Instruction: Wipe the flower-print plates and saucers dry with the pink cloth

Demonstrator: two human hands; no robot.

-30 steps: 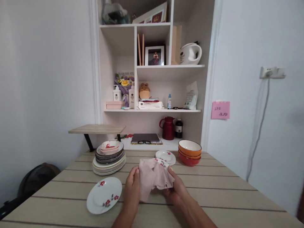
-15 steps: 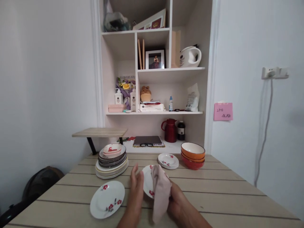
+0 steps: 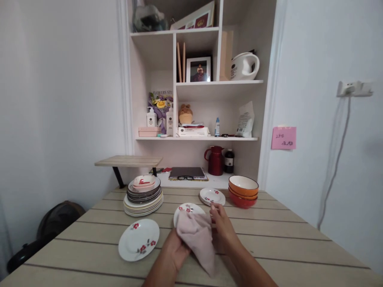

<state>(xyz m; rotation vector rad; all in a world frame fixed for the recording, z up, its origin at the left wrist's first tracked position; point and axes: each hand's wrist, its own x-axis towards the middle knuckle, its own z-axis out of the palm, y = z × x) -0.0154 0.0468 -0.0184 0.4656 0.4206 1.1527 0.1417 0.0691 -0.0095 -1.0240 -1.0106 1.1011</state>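
A small white plate with red flowers (image 3: 186,209) is held tilted above the table in front of me. A pale pink cloth (image 3: 198,235) drapes over its near part, with one corner hanging down. My left hand (image 3: 177,248) is closed on the plate's near left edge, and the cloth partly covers its fingers. At the right side of the plate is my right hand (image 3: 223,225), its fingers raised and apart beside the cloth. Left of my hands, a larger white flowered plate (image 3: 139,240) lies flat on the table.
A stack of plates (image 3: 143,203) topped by small pink dishes stands at the back left. Behind my hands are stacked small flowered plates (image 3: 212,197). Orange and red bowls (image 3: 243,192) are nested at the back right. A raised wooden shelf (image 3: 128,161) borders the left corner.
My left hand has gone from open beside the plate to gripping it. The right hand has let go and opened. The cloth now spreads across the plate's near part; the view has shifted slightly.
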